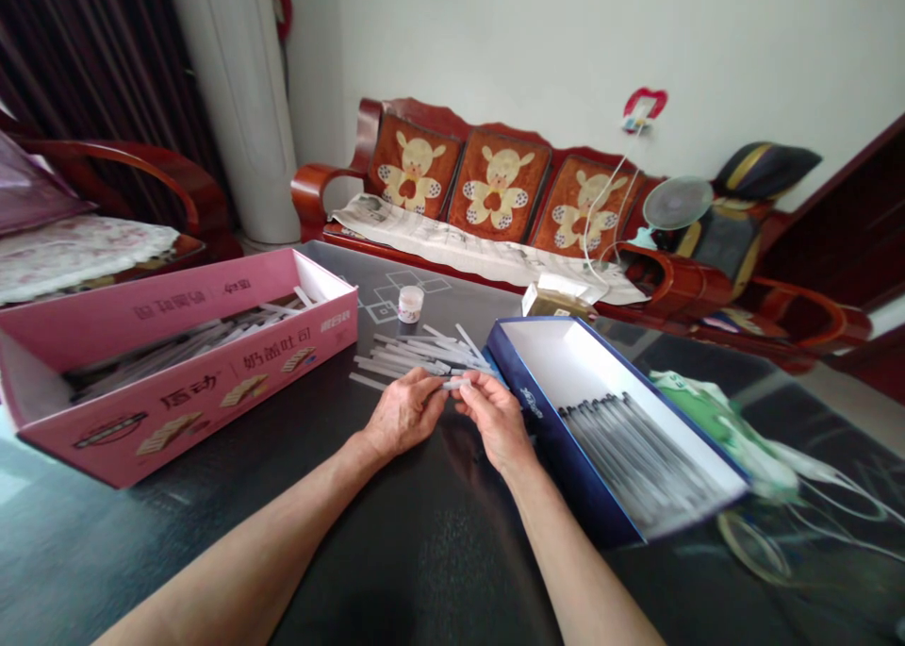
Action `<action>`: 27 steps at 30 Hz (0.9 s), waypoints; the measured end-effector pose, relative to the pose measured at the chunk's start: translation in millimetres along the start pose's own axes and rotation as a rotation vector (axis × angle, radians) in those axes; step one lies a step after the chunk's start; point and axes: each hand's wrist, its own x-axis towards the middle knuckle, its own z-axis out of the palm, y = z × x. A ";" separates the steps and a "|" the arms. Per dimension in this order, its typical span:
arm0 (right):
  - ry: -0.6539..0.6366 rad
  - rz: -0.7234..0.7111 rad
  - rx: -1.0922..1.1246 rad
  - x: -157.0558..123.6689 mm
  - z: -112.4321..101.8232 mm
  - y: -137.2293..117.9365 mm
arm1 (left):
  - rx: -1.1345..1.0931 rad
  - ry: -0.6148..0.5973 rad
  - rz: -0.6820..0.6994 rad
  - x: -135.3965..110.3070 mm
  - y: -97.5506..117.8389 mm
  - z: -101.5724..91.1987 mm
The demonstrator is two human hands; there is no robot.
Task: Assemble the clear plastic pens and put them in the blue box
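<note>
Head view: your left hand [403, 413] and your right hand [495, 422] are close together over the dark counter [424, 561]. Your fingers [433, 387] pinch a small white strip [456, 383], and both hands are holding it. Just past your hands, a messy pile of white strips [417, 356] lies on the counter. To your right, an open blue box [566, 448] holds neat rows of thin strips [636, 457], which look a bit blurry. To your left, an open pink box [212, 401] holds more long strips [198, 339]. A small white jar [411, 304] stands past the pile. Far ahead is a red wooden sofa [311, 189] with orange cushions [499, 181].
</note>
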 end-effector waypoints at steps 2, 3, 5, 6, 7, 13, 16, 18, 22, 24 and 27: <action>-0.009 -0.027 -0.055 0.4 -1.8 -1.3 | -0.042 0.013 0.006 1.0 1.4 -1.4; -0.016 -0.046 -0.091 0.7 -3.1 -2.0 | -0.056 0.010 0.013 1.5 2.0 -2.1; -0.043 -0.089 -0.181 1.4 -6.1 -3.9 | -0.065 -0.009 0.031 2.3 2.7 -3.4; -0.061 -0.106 -0.229 1.6 -7.7 -4.9 | -0.058 -0.025 0.040 2.6 2.8 -3.9; -0.075 -0.118 -0.272 1.6 -9.1 -6.1 | -0.044 -0.040 0.045 2.7 2.7 -4.2; -0.082 -0.107 -0.327 1.3 -11.1 -7.9 | 0.076 -0.047 0.028 0.6 4.6 -1.3; -0.051 -0.098 -0.251 0.9 -8.0 -5.1 | 0.141 0.011 0.040 -1.9 7.4 0.7; -0.028 -0.091 -0.208 0.3 -5.7 -3.4 | 0.187 0.033 0.063 -3.4 9.2 0.3; -0.013 -0.061 -0.166 -1.0 -2.2 -1.5 | 0.273 0.043 0.114 -5.3 11.2 -2.2; -0.006 -0.045 -0.154 -0.9 -1.1 -0.4 | 0.304 0.039 0.126 -5.5 11.0 -3.0; 0.000 -0.034 -0.161 0.1 -0.4 0.6 | 0.320 0.026 0.133 -4.1 8.8 -4.1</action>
